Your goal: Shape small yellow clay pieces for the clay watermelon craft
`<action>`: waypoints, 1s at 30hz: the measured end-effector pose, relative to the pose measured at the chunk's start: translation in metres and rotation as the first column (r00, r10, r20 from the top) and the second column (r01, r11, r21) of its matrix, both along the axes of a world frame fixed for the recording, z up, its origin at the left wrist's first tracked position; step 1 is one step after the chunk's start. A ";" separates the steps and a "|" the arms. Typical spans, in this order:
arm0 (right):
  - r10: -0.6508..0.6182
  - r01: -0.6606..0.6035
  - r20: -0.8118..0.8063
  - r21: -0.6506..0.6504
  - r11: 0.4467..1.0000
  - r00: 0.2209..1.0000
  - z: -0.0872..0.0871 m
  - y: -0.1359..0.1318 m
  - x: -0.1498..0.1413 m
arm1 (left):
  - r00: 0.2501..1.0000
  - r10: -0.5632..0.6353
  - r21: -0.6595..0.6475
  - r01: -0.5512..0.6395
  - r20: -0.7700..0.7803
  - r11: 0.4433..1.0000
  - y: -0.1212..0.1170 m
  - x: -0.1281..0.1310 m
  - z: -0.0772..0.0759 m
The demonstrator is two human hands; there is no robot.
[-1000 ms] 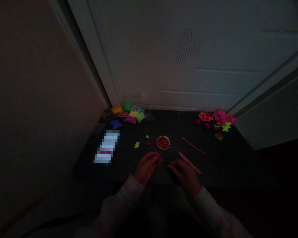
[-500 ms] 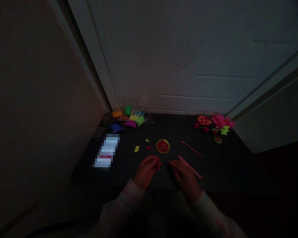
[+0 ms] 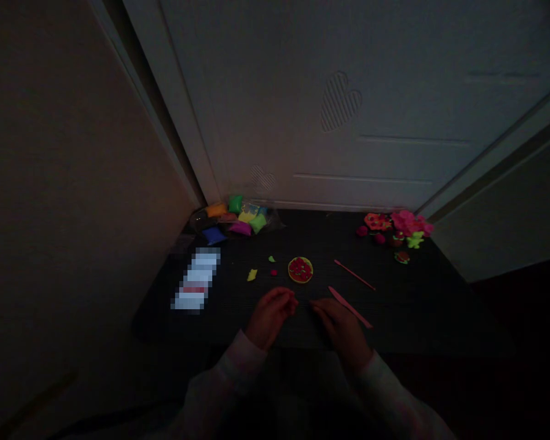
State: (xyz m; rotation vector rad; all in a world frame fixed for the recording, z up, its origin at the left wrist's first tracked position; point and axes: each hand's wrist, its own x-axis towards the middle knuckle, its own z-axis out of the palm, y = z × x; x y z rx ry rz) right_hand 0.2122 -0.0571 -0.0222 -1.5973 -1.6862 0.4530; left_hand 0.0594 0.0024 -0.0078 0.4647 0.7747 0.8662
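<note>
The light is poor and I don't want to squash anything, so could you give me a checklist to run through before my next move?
1. Round red-topped piece flat on the table, clear of both hands: ok.
2. Yellow scrap, green bit and small red bit lying apart: ok.
3. Thin pink stick lying free of the right hand: ok.
4. Pink knife free of the right hand: cannot tell; they look very close.
5. Fingers of the left hand and right hand empty: cannot tell; too dark.
6. Light good enough for fine detail: not ok; the view is dim.
</note>
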 end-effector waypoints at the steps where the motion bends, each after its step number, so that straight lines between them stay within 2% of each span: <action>1: -0.003 0.003 0.002 -0.001 1.000 1.000 0.000 0.000 0.000 | 1.000 -0.001 0.000 0.001 -0.002 1.000 0.000 0.000 0.000; 7: -0.039 0.040 0.020 -0.010 0.999 0.999 -0.002 -0.002 -0.001 | 1.000 -0.003 0.008 0.003 -0.013 1.000 -0.001 -0.001 0.002; 14: 0.010 -0.010 0.006 0.022 1.000 1.000 -0.003 0.000 -0.001 | 1.000 0.000 0.012 0.001 -0.020 1.000 0.000 0.000 0.000; 22: -0.046 0.046 0.028 0.013 0.999 0.999 -0.006 -0.001 0.000 | 1.000 0.001 0.015 -0.001 -0.017 1.000 -0.001 0.000 0.001; 30: 0.013 -0.014 0.025 0.042 0.999 1.000 -0.004 0.000 0.000 | 1.000 -0.005 0.021 0.006 -0.021 1.000 -0.001 0.000 0.001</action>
